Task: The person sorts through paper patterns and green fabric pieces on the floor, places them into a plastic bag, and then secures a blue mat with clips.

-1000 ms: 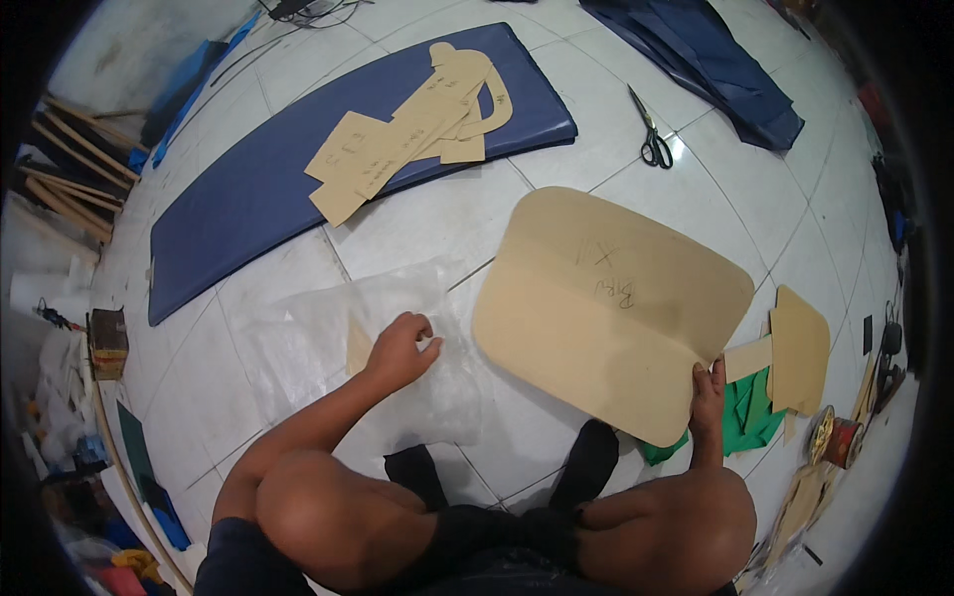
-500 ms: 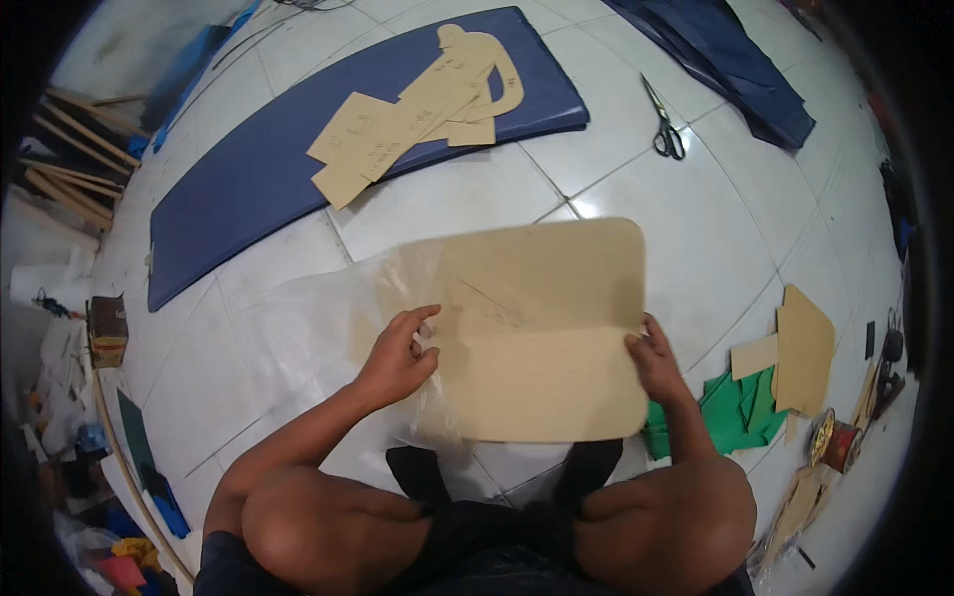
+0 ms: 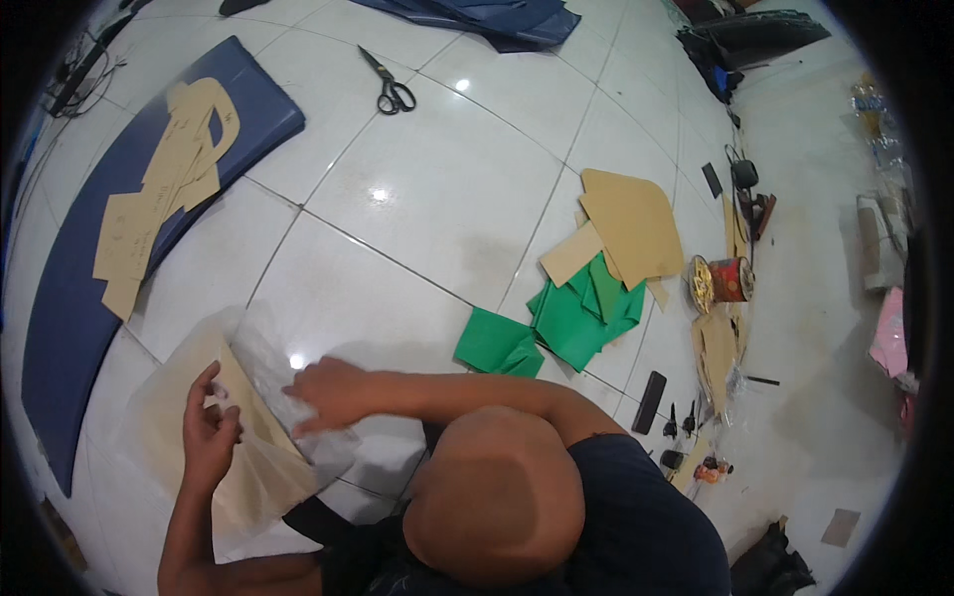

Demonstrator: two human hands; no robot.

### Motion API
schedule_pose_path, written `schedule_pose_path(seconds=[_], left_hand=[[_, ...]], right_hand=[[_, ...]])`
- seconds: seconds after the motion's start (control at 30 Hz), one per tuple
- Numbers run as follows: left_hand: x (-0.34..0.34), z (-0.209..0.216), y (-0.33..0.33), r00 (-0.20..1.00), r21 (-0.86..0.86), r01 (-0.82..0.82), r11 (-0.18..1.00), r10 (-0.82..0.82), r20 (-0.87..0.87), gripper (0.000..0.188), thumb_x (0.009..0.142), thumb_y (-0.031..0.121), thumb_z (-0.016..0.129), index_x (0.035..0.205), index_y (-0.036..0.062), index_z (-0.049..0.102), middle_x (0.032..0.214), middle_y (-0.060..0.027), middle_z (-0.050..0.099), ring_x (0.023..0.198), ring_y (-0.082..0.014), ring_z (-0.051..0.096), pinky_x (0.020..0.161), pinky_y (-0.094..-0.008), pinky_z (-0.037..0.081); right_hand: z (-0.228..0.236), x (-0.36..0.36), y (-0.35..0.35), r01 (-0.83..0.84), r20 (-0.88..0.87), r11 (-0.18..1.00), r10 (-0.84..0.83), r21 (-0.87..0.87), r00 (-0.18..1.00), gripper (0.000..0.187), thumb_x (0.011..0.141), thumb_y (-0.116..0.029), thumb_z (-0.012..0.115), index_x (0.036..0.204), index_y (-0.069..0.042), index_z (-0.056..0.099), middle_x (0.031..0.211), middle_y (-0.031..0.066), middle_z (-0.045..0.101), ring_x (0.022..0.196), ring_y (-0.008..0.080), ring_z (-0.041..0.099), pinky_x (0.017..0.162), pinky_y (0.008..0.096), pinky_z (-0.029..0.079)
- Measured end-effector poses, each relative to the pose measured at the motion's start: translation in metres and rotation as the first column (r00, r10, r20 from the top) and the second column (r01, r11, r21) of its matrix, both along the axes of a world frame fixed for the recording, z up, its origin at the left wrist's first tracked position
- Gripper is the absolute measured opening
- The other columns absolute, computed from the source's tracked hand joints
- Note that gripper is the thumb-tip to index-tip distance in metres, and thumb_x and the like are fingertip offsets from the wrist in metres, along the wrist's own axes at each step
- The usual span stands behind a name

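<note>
A tan cardboard panel [image 3: 243, 467] lies tilted at the lower left, partly sleeved in a clear plastic bag [image 3: 348, 437]. My left hand [image 3: 211, 432] is over the panel's near part; its thumb and forefinger stand apart while the other fingers curl around a small pale thing too unclear to name. Across my body reaches my right arm, and my right hand [image 3: 333, 395] is at the panel's right edge, fingers spread against the loose plastic. That hand is slightly blurred. Below it, my bent knee hides part of the floor.
Folded blue sheeting [image 3: 75, 298] with cardboard templates [image 3: 149, 204] on top lies at the left. Black-handled scissors [image 3: 393, 91] rest on the tiles. Green fabric pieces [image 3: 581, 313], a tan panel [image 3: 636, 223], a ribbon spool [image 3: 730, 280] and a phone [image 3: 650, 402] lie to the right.
My view has swung to the right. The panel now lies at the lower left with more of it inside the plastic. My right hand has left the panel's bare edge and crossed to the bag.
</note>
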State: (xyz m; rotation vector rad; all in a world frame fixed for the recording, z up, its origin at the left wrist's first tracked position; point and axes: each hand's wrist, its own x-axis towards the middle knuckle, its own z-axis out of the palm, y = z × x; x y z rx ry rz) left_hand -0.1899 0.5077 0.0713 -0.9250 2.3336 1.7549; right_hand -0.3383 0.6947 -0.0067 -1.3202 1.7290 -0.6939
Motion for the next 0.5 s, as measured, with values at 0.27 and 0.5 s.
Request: schedule_pose_path(seconds=[0.27,0.5], left_hand=[[0.018,-0.008,-0.027,0.994,-0.048,-0.043,0.998,0.048,0.094,0.061,0.078,0.0,0.05,0.138,0.0072,0.042,0.108,-0.0085,0.046,0.061,-0.0083,0.047,0.053,-0.0229,0.043],[-0.003,-0.008,-0.046,0.978,0.076,0.005,0.997,-0.021,0.207,0.06,0.075,-0.001,0.051,0.134,0.0037,0.043,0.089,-0.0047,0.051,0.059,-0.009,0.047,0.05,-0.0227,0.041]], right_hand=[[-0.055,-0.154,0.266,0.984,-0.23,-0.006,-0.972,-0.178,-0.048,0.043,0.084,-0.028,0.071,0.114,-0.002,0.055,0.078,0.0067,0.06,0.071,0.0132,0.056,0.064,0.0292,0.046],[-0.067,-0.241,0.475,0.882,-0.576,-0.359,-0.668,-0.305,-0.471,0.072,0.076,-0.044,0.074,0.128,0.0,0.049,0.094,0.0158,0.065,0.091,0.0299,0.062,0.083,0.0345,0.048]])
